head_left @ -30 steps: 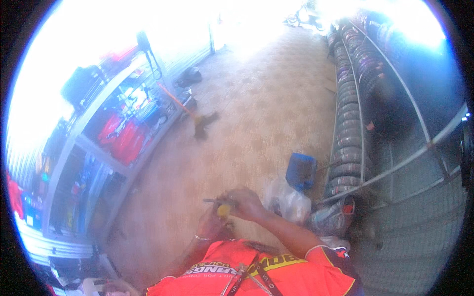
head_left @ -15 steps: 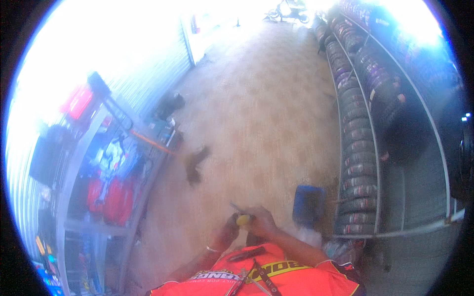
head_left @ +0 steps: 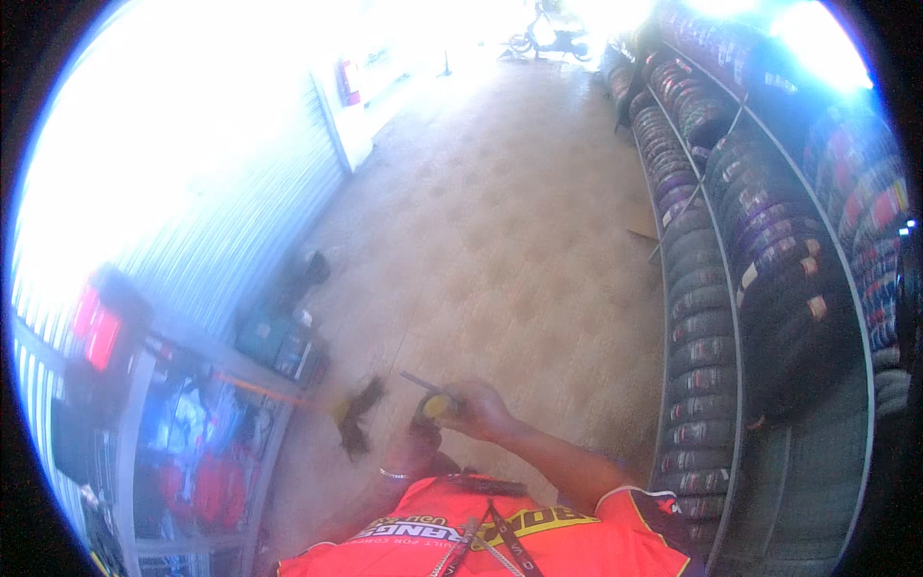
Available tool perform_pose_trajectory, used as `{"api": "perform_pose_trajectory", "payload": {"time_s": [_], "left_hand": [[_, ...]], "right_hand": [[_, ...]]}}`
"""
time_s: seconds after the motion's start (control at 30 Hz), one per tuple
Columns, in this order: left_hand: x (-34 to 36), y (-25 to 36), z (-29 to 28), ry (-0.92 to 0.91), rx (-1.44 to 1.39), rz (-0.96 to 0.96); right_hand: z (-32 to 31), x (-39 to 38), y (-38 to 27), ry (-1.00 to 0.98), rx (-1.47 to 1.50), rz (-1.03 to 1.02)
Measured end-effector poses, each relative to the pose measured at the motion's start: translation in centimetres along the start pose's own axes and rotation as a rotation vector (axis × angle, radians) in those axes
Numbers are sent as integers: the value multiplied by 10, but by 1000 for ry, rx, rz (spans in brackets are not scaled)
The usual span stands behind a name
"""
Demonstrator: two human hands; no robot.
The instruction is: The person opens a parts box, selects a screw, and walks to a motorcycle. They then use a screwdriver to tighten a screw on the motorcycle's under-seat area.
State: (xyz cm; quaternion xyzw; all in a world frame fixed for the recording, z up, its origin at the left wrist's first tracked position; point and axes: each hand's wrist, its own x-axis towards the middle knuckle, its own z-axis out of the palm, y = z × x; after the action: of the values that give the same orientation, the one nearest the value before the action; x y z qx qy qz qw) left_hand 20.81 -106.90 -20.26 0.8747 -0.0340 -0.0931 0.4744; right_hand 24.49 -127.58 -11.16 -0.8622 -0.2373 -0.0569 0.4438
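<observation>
Tan floor beneath two hands, one yellow object

Your right hand held a yellow rounded thing, a thin grey rod jutting left beside it; your left hand was close by. A broom was left, tyres right, a motorbike far off.

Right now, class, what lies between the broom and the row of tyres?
In the head view, floor spans from broom to tyres; the left hand, right hand and a yellow object appear over it.
</observation>
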Motion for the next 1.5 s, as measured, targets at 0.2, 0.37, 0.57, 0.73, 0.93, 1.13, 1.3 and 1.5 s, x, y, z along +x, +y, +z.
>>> {"api": "perform_pose_trajectory", "payload": {"time_s": [0.2, 0.37, 0.57, 0.73, 0.93, 1.13, 1.3, 1.5], "left_hand": [[215, 52, 44, -89, 45, 243], [389, 123, 58, -416, 73, 180], [582, 199, 100, -794, -881, -399], [733, 203, 173, -664, -14, 189], [933, 293, 211, -579, 180, 286], [1127, 374, 255, -437, 62, 324], [1300, 370, 331, -478, -20, 317], [1508, 478, 359, -646, 94, 564]], "right_hand": [[-83, 120, 146, 21, 41, 107], [-155, 213, 248, 98, 46, 370], [-261, 303, 353, 298, 178, 585], [-335, 392, 498, 249, 165, 568], [-449, 531, 632, 136, 266, 519], [-579, 674, 744, 180, 205, 406], [-666, 776, 857, 196, -18, 426], [-770, 888, 970, 239, -103, 606]]}}
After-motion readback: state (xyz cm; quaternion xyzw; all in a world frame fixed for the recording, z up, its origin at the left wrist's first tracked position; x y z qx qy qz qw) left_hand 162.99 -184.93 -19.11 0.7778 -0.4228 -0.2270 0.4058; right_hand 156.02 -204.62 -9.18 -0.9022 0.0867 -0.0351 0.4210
